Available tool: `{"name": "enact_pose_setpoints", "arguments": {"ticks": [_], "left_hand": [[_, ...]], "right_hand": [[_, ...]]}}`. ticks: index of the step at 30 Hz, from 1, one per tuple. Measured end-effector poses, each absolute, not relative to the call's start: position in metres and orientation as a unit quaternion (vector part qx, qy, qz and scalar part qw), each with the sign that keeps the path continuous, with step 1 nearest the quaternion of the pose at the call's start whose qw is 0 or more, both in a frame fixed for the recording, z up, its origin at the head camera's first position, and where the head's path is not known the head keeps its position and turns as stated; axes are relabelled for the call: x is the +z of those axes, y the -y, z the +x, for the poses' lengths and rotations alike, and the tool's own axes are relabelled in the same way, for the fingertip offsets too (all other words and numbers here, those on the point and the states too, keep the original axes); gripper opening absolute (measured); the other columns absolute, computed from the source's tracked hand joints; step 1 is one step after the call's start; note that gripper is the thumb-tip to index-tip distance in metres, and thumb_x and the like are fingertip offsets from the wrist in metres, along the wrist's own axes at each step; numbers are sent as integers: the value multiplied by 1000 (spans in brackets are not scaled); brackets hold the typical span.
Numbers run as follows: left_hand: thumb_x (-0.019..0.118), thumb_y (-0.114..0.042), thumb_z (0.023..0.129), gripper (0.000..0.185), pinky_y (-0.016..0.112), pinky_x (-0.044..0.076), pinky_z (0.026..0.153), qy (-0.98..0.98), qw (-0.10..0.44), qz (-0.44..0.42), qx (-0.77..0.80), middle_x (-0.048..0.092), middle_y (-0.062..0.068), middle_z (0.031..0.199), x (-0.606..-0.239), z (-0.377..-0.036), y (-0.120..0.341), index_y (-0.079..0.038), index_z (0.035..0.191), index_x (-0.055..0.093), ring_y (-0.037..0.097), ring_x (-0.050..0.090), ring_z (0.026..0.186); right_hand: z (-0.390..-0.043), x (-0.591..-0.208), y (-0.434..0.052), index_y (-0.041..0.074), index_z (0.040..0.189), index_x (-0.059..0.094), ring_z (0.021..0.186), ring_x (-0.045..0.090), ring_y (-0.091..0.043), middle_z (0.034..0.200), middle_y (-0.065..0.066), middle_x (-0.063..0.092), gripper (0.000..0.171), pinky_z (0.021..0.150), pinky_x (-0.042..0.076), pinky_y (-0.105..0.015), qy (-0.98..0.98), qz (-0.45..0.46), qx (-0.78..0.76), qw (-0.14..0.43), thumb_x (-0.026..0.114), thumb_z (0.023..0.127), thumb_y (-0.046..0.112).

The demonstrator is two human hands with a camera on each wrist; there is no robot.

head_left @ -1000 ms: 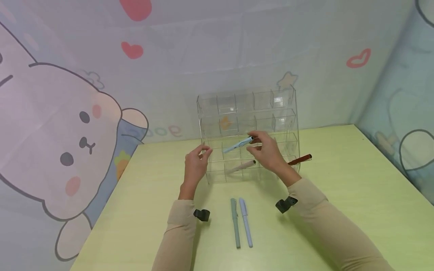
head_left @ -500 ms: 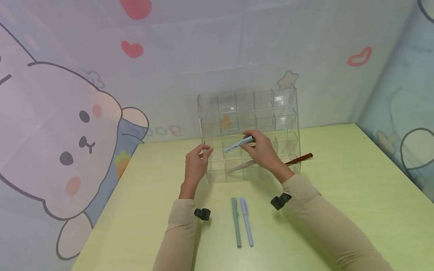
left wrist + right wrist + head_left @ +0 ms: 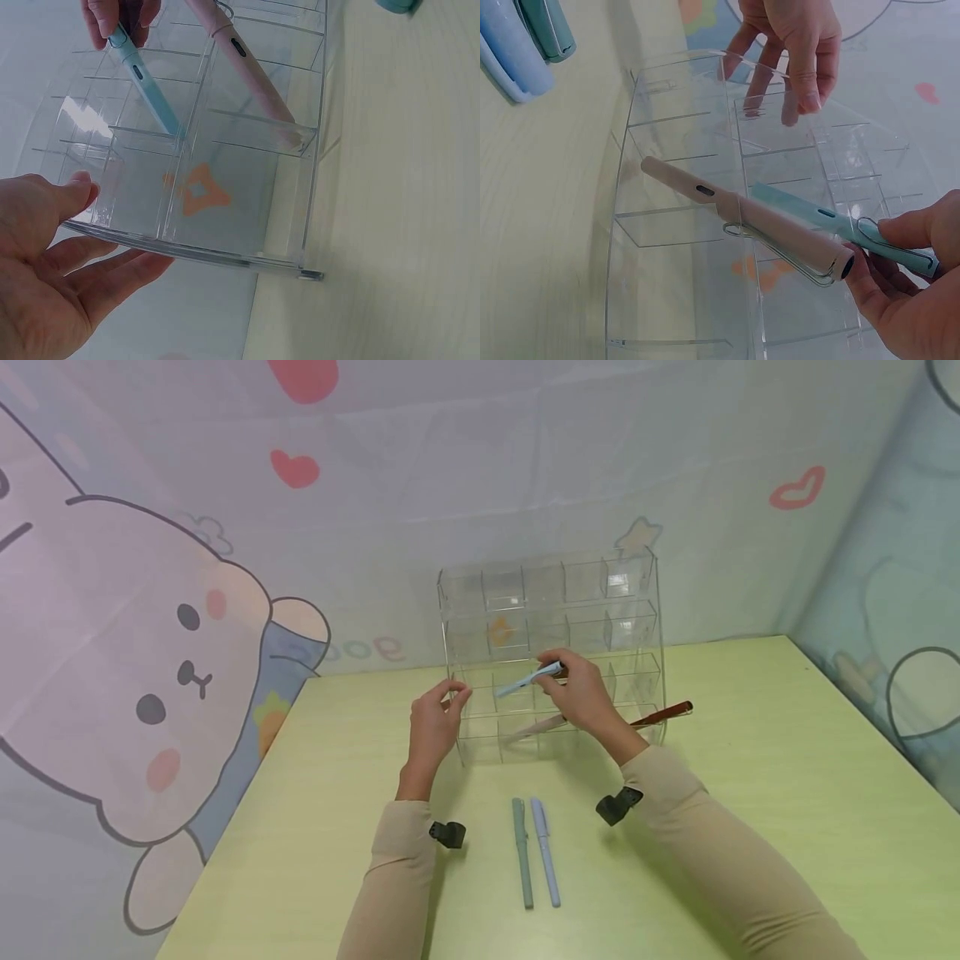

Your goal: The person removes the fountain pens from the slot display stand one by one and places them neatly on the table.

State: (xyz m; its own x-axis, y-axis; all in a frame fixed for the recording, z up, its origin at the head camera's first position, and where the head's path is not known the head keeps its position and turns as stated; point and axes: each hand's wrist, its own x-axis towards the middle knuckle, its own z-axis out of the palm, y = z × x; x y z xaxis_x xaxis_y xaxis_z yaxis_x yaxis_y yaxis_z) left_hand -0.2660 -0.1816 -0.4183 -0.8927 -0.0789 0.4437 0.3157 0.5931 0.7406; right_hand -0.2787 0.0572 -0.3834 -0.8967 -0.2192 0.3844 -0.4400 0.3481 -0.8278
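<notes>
Head view: a clear rack (image 3: 585, 603) stands on the worktop (image 3: 300, 827). The right hand (image 3: 581, 689) pinches a light blue pen (image 3: 525, 680) near its dark end; the pen slants down to the left, its lower end at the third row from the top. A pink pen (image 3: 536, 727) leans in the bottom row, and a dark red pen (image 3: 662, 714) juts out at the rack's right end. A green pen (image 3: 522, 852) and a lavender pen (image 3: 546, 852) lie side by side, apart, before the rack.

Left wrist view: the left hand's grip is closed about the rack's side panel, thumb in front, fingers behind.

Right wrist view: the right hand's grip holds the light blue pen at its clip end, just beside the pink pen.
</notes>
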Motion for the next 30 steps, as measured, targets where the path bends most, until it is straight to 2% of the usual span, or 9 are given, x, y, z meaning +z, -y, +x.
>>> {"name": "enact_pose_setpoints", "arguments": {"ticks": [6,11,20,30], "left_hand": [[66,-25,99,18,49,55,90,866,219,-67,-444,66,15,128,-418,-266,181,-9,104,72,39,69,103],[66,-26,99,19,50,54,91,869,215,-64,-442,65,15,130,-417,-265,181,-9,105,72,40,68,104],[66,-23,99,17,51,55,90,869,216,-65,-440,65,18,128,-417,-265,182,-9,104,73,41,68,104],[66,-22,99,16,53,54,90,865,222,-69,-444,66,20,126,-416,-264,181,-7,104,72,41,68,102]], "right_hand": [[-276,-383,-62,-2,126,60,99,68,-35,112,-19,64,29,77,59,-37,796,192,564,109,64,98,6],[-272,-386,-72,-2,126,59,101,67,-33,113,-19,63,30,79,58,-30,771,188,598,118,64,99,8],[-257,-383,-92,-7,135,49,94,64,-10,117,-23,61,42,82,57,-24,711,173,662,164,65,97,4],[-237,-369,-105,-5,136,49,95,65,-14,114,-21,62,43,80,57,-23,682,178,678,207,63,96,-1]]}}
